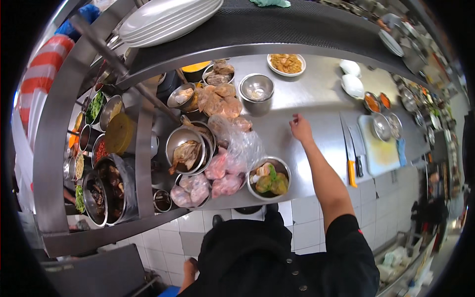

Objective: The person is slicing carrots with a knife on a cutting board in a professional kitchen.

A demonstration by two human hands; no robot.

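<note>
My right hand (300,128) reaches over the steel counter (274,128) with its fingers loosely bent and nothing visible in them. Below and left of it stands a steel bowl (288,187) with greenish-yellow pieces and a green leaf. A clear plastic bag (243,143) lies left of the hand, against bags of pink raw meat (224,172). Farther back are stacked steel bowls (256,88). Low beside my body hangs my left hand (190,266), partly hidden by my black clothing; its fingers cannot be made out.
Right of my arm lie a yellow-handled knife (351,172), a black-handled knife (359,166) and a cutting board (378,156). A dish of noodle-like food (286,64) sits under the overhead shelf (259,50). Bowls holding poultry pieces (187,154) crowd the left, beside a steel rack post (144,167).
</note>
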